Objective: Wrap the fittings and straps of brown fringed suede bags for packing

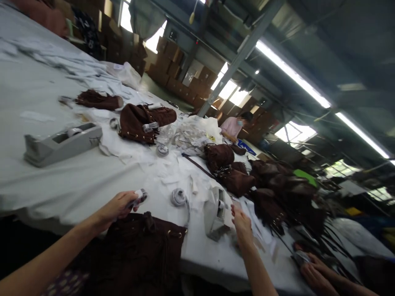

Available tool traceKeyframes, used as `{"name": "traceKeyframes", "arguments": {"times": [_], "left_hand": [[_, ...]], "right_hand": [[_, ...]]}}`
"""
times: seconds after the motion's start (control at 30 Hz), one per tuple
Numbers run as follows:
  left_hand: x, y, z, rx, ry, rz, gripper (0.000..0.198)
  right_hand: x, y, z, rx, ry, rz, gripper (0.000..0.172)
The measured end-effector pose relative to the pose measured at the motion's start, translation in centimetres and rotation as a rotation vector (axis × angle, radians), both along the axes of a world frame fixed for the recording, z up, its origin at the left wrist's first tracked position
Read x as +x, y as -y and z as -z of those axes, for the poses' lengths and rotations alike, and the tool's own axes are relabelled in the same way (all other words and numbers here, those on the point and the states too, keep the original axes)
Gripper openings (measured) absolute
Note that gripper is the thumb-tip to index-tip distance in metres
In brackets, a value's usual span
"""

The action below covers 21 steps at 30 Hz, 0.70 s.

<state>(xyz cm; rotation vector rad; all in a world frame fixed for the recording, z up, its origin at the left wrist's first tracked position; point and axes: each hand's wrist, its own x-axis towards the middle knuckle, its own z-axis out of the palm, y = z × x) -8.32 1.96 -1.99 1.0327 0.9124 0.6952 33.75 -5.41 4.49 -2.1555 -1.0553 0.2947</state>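
My left hand (121, 205) is closed around a small bundle wrapped in shiny clear plastic (141, 196); what lies inside it is unclear. Below that hand a dark brown drawstring bag (154, 242) with metal eyelets hangs over the table's near edge. My right hand (242, 224) is beside a grey tape dispenser (217, 216), fingertips pinched together just right of its roll. Anything between those fingertips is too small to make out. Between the two hands a coiled strap wrapped in pale material (179, 197) rests on the white tabletop.
Another tape dispenser (64, 142) stands at left. More brown bags (138, 121) and crumpled white paper (191, 135) lie farther back. Brown bags pile up (277, 181) at right. A co-worker's hands (314, 267) work at lower right; another person (233, 125) is at the far side.
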Motion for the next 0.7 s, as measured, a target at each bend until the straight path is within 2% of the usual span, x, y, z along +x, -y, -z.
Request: {"name": "traceKeyframes", "arguments": {"times": [0.1,0.27,0.47,0.7], "left_hand": [[0.2,0.1,0.3,0.010,0.012,-0.017,0.039],[0.0,0.5,0.4,0.021,-0.003,-0.044,0.037],[0.0,0.2,1.1,0.018,0.005,-0.019,0.040],[-0.4,0.3,1.2,0.018,-0.023,-0.037,0.044]], "right_hand": [[2.4,2.3,1.2,-0.102,-0.105,0.071,0.048],[1.7,3.5,2.5,-0.174,-0.278,0.061,0.045],[1.2,3.4,2.0,-0.099,-0.383,-0.001,0.048],[0.1,5.0,2.8,0.078,-0.298,0.048,0.047]]}}
